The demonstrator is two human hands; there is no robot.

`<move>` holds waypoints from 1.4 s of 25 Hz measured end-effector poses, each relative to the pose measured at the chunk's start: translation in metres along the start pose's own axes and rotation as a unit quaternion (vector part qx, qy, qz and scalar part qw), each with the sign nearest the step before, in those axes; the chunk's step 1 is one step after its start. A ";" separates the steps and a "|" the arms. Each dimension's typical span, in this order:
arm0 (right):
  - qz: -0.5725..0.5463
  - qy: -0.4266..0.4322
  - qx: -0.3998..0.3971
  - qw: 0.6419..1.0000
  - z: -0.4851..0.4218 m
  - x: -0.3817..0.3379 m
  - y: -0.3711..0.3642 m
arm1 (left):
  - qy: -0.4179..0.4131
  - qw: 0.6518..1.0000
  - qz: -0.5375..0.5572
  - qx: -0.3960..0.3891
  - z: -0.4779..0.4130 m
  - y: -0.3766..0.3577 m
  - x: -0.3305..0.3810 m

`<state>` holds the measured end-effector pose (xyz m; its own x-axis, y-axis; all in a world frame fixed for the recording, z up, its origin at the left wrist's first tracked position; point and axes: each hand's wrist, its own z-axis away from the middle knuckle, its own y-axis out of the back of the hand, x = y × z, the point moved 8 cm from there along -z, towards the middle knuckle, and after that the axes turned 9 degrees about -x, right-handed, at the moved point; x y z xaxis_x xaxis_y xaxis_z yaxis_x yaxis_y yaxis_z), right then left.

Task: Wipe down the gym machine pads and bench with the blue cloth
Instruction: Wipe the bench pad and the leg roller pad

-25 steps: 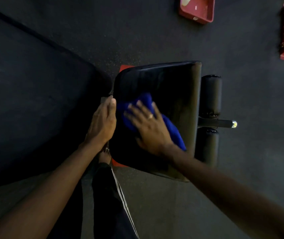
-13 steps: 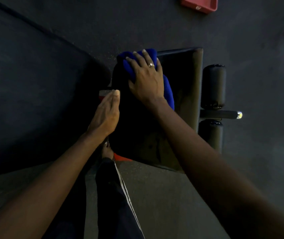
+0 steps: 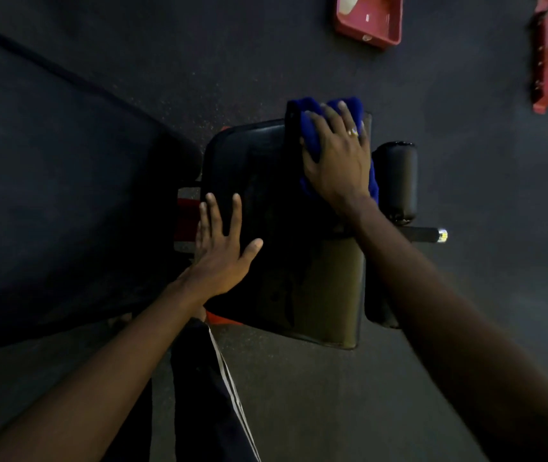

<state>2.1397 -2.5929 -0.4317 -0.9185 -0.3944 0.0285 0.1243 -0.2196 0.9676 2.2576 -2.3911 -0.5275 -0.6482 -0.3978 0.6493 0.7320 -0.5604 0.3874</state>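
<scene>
Blue cloth (image 3: 310,135) now at the pad's (image 3: 266,228) 1 o'clock corner, draped over the far edge; half a second ago it was at the 11 o'clock corner. Right hand (image 3: 339,161) presses it flat, fingers (image 3: 329,118) spread and holding nothing pinched. Left hand (image 3: 222,251) has shifted from the side edge onto the pad at 8 o'clock, fingers wide, bracing. Far strip looks covered; the near half and the roller pad (image 3: 395,181) at 3 o'clock are probably still to do.

Reaches forward with right hand (image 3: 335,161), palm down, fingers spread. Rests left hand (image 3: 222,251) flat, fingers straight and apart.
</scene>
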 end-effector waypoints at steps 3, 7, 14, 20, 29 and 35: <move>0.006 -0.097 0.023 0.995 0.003 -0.025 -0.016 | 0.013 1.000 -0.008 -0.020 -0.004 -0.003 -0.002; 0.054 0.148 -0.068 0.985 -0.016 -0.110 -0.043 | 0.052 0.998 -0.012 -0.020 -0.009 -0.007 -0.002; -0.049 -0.033 0.030 0.998 -0.020 0.009 0.003 | 0.029 0.999 -0.023 0.009 -0.005 -0.003 0.002; -0.142 -0.172 0.065 0.973 0.089 0.040 -0.016 | -0.078 0.989 -0.038 0.121 0.007 0.014 0.025; -0.011 -0.025 -0.057 0.998 0.236 -0.042 -0.078 | -0.063 0.978 0.023 0.196 0.008 0.062 0.019; 0.046 0.234 -0.135 0.962 0.202 -0.175 -0.117 | -0.041 0.984 0.037 0.170 0.011 0.046 0.031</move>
<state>2.2097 -2.3177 -0.4992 -0.6378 -0.7674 -0.0659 0.3475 -0.3631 0.8646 2.2735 -2.4212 -0.4827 -0.5823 -0.3609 0.7285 0.8129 -0.2523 0.5249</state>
